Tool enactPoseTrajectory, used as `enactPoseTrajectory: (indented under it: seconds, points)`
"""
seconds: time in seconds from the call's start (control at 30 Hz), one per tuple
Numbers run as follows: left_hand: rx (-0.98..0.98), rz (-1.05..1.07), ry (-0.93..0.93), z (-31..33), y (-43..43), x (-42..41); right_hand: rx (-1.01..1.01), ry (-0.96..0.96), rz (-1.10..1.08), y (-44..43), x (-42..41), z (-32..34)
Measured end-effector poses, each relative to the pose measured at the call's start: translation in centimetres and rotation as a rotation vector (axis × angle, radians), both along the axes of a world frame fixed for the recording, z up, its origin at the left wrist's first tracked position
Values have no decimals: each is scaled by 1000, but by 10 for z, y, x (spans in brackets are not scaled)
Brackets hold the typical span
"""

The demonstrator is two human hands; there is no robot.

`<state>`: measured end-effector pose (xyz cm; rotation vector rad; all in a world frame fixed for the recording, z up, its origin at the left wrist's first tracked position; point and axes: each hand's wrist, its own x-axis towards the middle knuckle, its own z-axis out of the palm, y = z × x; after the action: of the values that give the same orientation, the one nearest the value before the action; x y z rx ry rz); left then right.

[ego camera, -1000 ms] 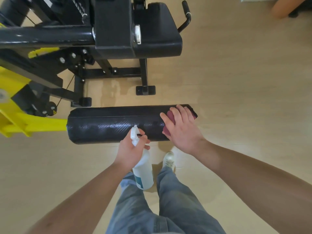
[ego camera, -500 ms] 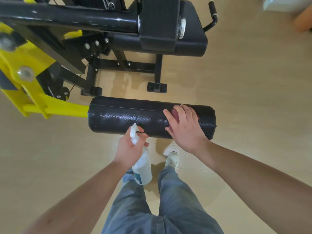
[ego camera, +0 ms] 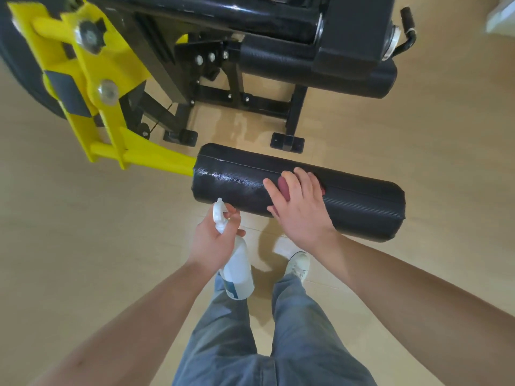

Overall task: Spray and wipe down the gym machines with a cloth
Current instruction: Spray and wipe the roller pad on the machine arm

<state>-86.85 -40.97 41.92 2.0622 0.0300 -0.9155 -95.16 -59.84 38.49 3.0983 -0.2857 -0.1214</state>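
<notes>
**Roller pad wipe, head view: cloth under right hand, bottle in left**

Nearest the camera: grey trouser legs (ego camera: 250, 344) and one white shoe (ego camera: 297, 265) on the pale wood floor (ego camera: 69, 260). Both bare forearms reach forward from the lower corners of the frame.

Left hand (ego camera: 213, 239): fingers wrapped around the neck of a white spray bottle (ego camera: 237, 270). Bottle hangs tilted, base toward the person, nozzle pointing up at the near edge of the roller. One finger sits at the trigger; cannot tell whether it is squeezed. Bottle carries a blue-green label near its base.

Right hand (ego camera: 299, 208): palm down, fingers spread and flat, pressing a dark red cloth (ego camera: 284, 188) against the top of the black roller pad (ego camera: 362, 207). Cloth is mostly hidden; only a patch shows between the fingers and a sliver beyond them. Hand sits about mid-length on the pad.

Roller pad: textured black cover, lies across the frame, right end lower. Surface left of the hand looks glossy; surface right of the hand looks matte. Left end joins a yellow arm (ego camera: 156, 160).

Further: yellow bracket (ego camera: 83, 79) with bolts, black frame feet on the floor, and a second black pad (ego camera: 320, 71) under a black housing. Black handle (ego camera: 408, 29) at upper right
</notes>
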Motion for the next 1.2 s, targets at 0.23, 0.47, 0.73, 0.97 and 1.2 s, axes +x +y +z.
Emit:
enactPoseTrajectory:
  seconds: [0.23,0.47,0.73,0.97,1.2]
  points:
    - [-30,73,4,-2,26,15,33,-74,39,20,29,-2]
    - [-57,104,-43,1,44,26,-1,-22,160,67,94,-2]
    - [-110,98,-154,-3,59,43,-57,11,387,93,143,-2]
    - [-111,-69,-340,6,56,52,-117,56,433,61,123,9]
    - [-8,-212,-448,10,35,42,-106,58,318,29,66,18]
